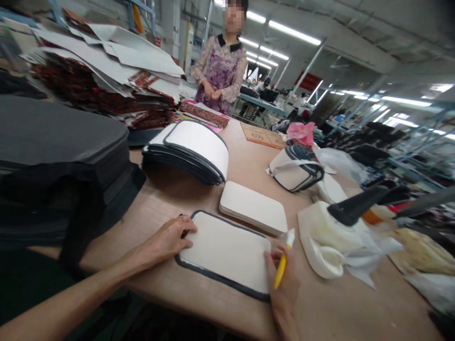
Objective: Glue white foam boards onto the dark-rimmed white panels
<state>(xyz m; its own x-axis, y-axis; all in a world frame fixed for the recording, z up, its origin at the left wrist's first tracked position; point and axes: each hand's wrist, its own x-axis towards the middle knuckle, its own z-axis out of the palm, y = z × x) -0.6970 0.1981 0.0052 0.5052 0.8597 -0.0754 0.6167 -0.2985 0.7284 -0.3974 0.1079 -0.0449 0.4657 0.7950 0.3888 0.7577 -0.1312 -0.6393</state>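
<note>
A cream rounded rectangular panel [227,251] lies on top of a slightly larger dark piece, whose edge [220,279] shows as a border all round. My left hand [177,237] grips the left edge of this panel with thumb and fingers; a ring is on one finger. At the opposite edge, my right hand [284,272] holds a yellow pen [280,271] with a white end pointing away from me, while its fingertips touch the panel's side. Just beyond lies a small stack of cream boards [252,206].
A curved stack of white, dark-edged panels [199,147] stands behind. Dark sheets [60,137] are piled at left, below white and patterned sheets [113,57]. To the right are a tied bundle [296,168] and a white container with a black handle [323,232]. Across the table [245,156] stands a person [223,71].
</note>
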